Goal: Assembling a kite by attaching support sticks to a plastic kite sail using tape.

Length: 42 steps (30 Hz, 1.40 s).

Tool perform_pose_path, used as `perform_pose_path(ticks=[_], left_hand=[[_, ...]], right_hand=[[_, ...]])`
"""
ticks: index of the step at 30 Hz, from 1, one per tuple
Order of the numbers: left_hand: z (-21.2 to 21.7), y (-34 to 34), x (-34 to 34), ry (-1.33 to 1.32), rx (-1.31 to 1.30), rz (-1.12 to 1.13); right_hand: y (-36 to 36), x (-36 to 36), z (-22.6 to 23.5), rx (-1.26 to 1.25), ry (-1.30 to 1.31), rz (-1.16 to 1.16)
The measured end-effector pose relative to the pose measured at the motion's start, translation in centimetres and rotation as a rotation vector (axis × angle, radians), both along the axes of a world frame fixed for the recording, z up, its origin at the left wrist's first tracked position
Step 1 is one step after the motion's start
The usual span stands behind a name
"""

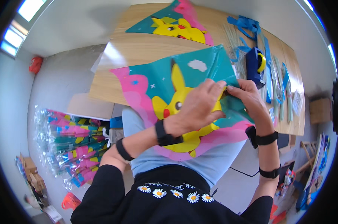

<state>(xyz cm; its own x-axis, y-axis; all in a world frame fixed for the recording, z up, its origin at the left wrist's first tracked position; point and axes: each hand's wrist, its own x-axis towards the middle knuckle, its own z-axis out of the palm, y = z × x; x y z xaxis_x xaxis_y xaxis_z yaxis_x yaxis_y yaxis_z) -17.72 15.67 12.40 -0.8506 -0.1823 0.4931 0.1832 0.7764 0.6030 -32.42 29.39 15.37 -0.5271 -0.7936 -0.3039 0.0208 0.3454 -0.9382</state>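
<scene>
Across my lap and the table's near edge lies a thin printed kite sail (pixel 146 84), teal and pink with a yellow long-eared cartoon figure. My right hand (pixel 252 100) pinches its folded right-hand part between thumb and fingers. Over the middle of the print is my left hand (pixel 197 108), slightly blurred, thumb apart from the outstretched fingers. Its fingertips come close to the right hand's pinch. Whatever lies within the fold under the fingers is hidden. Farther back on the table rests a second sail (pixel 180 30) with the same print.
On the right of the wooden table (pixel 139 50) are thin clear rods (pixel 238 52), blue ribbons (pixel 249 26) and a dark blue tape dispenser (pixel 254 69) with a yellow roll. Several plastic-wrapped printed pieces (pixel 72 142) are stacked at left. A cardboard box (pixel 320 111) stands far right.
</scene>
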Motion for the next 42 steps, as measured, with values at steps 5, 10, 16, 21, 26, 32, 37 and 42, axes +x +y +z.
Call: perform_pose_path(ticks=[5, 10, 16, 21, 26, 32, 37, 42], left_hand=[[0.9, 1.9, -2.2, 0.196, 0.149, 0.002], [5.8, -0.8, -2.4, 0.377, 0.289, -0.018], [10.9, -11.7, 4.1, 0.513, 0.849, -0.217], [5.5, -21.5, 11.6, 0.471, 0.992, -0.067], [-6.9, -30.0, 12.1, 0.464, 1.33, -0.08], [-12.6, -31.7, 9.1, 0.173, 1.287, 0.39], [-12.7, -31.5, 13.3, 0.032, 1.083, 0.679], [-9.9, -25.5, 18.7, -0.093, 0.817, 0.429]], right_hand=[[1.6, 1.5, 4.4, -0.116, 0.314, 0.017], [4.7, 1.9, 11.4, -0.411, 0.512, -0.11], [8.9, 0.1, 9.9, -0.37, 0.515, -0.323], [3.1, 2.4, 3.3, -0.269, 0.575, -0.143], [-5.7, 6.2, -5.2, -0.006, 1.135, 0.062], [-8.6, 4.6, -18.0, 0.39, 1.128, -0.009], [-8.3, 4.7, -19.0, 0.171, 1.135, -0.172], [-7.5, 6.7, -17.7, 0.175, 0.889, -0.195]])
